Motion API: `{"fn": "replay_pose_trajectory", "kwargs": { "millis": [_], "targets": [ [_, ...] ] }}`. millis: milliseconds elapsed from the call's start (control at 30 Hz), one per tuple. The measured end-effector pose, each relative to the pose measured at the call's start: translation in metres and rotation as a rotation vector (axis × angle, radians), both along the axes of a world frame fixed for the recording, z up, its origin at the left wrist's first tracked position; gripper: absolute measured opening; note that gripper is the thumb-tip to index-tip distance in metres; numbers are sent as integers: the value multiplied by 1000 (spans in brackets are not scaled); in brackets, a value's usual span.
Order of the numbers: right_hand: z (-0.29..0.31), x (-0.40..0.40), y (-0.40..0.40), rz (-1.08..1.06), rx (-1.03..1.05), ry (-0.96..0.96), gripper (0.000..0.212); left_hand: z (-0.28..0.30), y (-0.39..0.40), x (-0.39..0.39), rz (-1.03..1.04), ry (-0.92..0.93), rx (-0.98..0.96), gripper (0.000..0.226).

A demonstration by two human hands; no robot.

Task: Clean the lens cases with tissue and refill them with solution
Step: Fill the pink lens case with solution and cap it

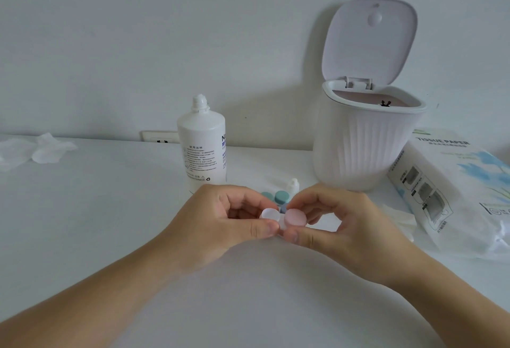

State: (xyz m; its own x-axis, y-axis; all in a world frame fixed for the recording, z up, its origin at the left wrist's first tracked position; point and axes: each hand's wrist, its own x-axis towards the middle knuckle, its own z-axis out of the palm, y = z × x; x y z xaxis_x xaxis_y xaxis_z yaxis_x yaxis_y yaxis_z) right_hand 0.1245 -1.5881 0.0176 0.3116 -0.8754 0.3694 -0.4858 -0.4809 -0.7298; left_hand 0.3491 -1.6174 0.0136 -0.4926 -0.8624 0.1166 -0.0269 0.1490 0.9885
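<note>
Both your left hand (220, 218) and right hand (339, 223) pinch the lens case (281, 218); you seem to be at its caps, so twist the pink cap (295, 217) next.

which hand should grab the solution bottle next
Left, probably. The solution bottle stands uncapped just beyond the left hand. The right hand sits on the side of the bin, farther from the bottle, and could hold the lens case that both hands now pinch.
</note>
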Motion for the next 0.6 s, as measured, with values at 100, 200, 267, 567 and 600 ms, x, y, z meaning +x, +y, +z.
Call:
{"fn": "replay_pose_trajectory", "kwargs": {
  "millis": [100, 200, 267, 567, 600],
  "targets": [
    [0, -1, 0, 7, 11, 3, 19, 0, 0, 0, -6, 9, -2, 18],
    [-2, 1, -1, -14, 4, -26, 27, 0, 0, 0, -15, 10, -11, 16],
    [-4, 3, -2, -54, 3, -35, 37, 0, 0, 0, -24, 21, -10, 16],
    [3, -3, 3, 41, -34, 15, 23, 0, 0, 1, -27, 48, -19, 19],
    [3, -1, 3, 29, -33, 12, 17, 0, 0, 0, -19, 41, -20, 19]
  ]
}}
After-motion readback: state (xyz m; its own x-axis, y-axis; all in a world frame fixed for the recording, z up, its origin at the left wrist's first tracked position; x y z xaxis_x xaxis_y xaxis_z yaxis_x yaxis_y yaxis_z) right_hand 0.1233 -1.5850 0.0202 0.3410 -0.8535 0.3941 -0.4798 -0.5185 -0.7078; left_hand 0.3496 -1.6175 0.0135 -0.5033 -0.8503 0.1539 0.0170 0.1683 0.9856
